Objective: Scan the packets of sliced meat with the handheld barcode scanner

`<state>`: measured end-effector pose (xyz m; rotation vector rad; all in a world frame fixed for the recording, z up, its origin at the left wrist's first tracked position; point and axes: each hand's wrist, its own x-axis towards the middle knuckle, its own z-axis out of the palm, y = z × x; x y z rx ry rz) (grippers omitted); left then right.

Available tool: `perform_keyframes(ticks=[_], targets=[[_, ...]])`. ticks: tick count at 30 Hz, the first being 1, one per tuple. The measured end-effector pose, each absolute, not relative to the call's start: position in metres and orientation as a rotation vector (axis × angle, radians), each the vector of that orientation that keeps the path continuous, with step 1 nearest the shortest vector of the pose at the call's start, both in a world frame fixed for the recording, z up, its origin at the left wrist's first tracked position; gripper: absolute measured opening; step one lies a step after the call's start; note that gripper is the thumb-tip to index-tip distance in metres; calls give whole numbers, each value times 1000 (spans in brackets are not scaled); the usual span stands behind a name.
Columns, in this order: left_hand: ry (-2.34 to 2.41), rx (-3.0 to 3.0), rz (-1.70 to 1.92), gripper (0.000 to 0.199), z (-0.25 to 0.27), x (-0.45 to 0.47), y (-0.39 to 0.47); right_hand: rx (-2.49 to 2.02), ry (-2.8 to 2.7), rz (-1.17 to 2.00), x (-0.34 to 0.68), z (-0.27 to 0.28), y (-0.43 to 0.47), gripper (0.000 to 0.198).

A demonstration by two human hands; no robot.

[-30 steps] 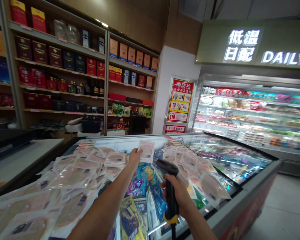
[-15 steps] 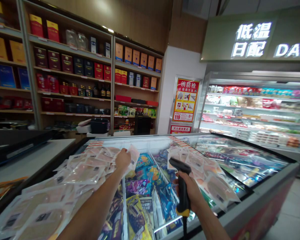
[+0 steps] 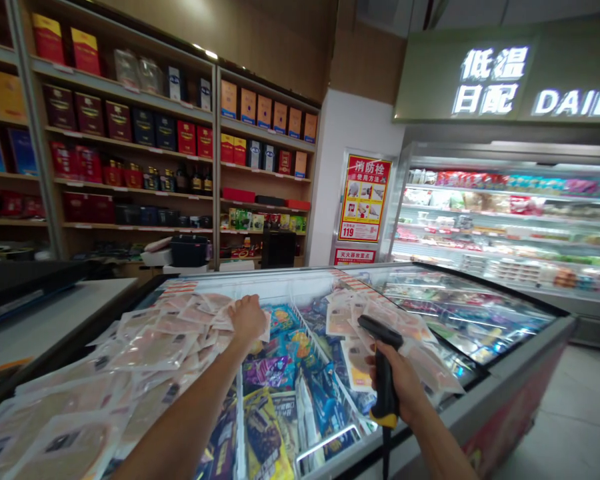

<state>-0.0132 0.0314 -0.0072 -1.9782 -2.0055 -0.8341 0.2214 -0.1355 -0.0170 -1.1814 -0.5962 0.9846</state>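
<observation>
Right of centre, our right hand [image 3: 405, 383] grips a scanner [image 3: 380, 331]; mid-frame, our left hand [image 3: 247, 317] covers a packet [image 3: 267, 327], whether pinched we cannot tell

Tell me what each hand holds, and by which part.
Right hand: the black scanner, by its handle. Left hand: at a flat packet; whether it grips cannot be told.

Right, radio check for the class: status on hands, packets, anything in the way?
Left hand at left packets, grip unclear. Right hand grips scanner. Scanner partly hides right packets.
</observation>
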Motion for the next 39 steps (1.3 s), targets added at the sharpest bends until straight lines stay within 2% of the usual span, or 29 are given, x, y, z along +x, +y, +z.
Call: perform_keyframes(ticks=[8, 17, 23, 26, 30, 32, 35, 39], targets=[[-1872, -2626, -692, 34, -29, 94, 2, -1220, -501, 923, 259, -27, -148, 28], [-1630, -2886, -526, 62, -41, 146, -30, -1207, -435, 880, 282, -34, -156, 26], [-1673, -3012, -440, 55, -41, 152, -22, -1218, -407, 880, 283, -32, -156, 25], [-1793, -3125, -622, 44, -40, 149, -13, -1213, -405, 882, 278, -28, -157, 24], [-1879, -3196, -1179, 39, -30, 131, 5, -1220, -440, 933, 264, -24, -155, 23], [-1880, -3140, -1417, 42, -22, 118, 15, -1193, -487, 982, 252, -22, -151, 25], [-1955, -2958, -1705, 58, -13, 98, 29, -1136, -579, 1054, 231, -19, -142, 28], [-2051, -2754, -1823, 68, -11, 77, 47, -1092, -685, 1134, 197, -10, -126, 29]])
